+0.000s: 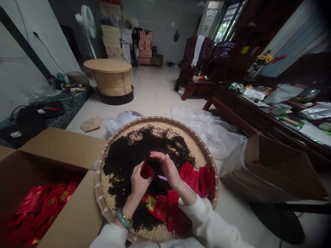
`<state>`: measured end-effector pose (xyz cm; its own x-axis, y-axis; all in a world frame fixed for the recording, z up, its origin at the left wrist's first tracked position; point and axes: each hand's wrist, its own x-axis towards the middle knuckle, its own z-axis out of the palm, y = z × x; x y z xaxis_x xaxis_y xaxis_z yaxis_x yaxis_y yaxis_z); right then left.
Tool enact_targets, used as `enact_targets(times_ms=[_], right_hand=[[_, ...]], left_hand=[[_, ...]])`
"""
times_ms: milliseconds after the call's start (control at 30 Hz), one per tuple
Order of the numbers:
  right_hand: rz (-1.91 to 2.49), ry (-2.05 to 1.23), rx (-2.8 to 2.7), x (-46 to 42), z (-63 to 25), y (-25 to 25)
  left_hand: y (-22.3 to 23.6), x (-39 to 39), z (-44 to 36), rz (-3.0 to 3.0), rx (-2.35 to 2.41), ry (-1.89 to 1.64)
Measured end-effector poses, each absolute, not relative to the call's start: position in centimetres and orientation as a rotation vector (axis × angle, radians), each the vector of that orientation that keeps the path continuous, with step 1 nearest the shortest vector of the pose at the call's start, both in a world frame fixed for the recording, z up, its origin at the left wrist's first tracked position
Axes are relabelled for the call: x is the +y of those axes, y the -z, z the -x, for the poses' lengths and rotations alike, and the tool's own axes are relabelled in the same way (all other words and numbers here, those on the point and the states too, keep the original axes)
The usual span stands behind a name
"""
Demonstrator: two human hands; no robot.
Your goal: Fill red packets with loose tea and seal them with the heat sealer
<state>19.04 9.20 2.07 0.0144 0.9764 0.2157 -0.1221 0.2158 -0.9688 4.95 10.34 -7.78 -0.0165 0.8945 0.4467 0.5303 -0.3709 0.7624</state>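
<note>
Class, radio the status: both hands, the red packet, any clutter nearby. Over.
Left hand gripping red packet. Right hand raised beside it, fingers extended. Purple stick and dark shreds close by, other packets at right.

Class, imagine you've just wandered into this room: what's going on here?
A person's left hand holds a small red packet over dark, loose shreds spread in a round woven tray. The right hand is raised beside it, above a slim purple object; whether it grips that is unclear. More red packets lie at the tray's near right side, and others sit in an open cardboard box on the left.
</note>
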Motion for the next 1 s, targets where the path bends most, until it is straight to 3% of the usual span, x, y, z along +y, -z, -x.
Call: enact_targets(times_ms=[267,600,767,1000], right_hand=[[1.104,-0.829,-1.619,7.7,-19.9,-3.5],[1.125,-0.763,-1.584,6.9,-20.1,-3.6],[1.245,-0.673,-1.846,6.0,-20.0,-3.5],[1.274,-0.667,-1.867,6.6,-20.4,-1.0]], left_hand=[[7.7,10.2,-5.0,-1.915,1.476,-1.362],[7.1,10.0,-5.0,-1.967,1.436,-1.341],[7.3,9.9,-4.8,-1.986,1.388,-1.355],[7.3,9.5,-4.8,-2.124,1.309,-1.345]])
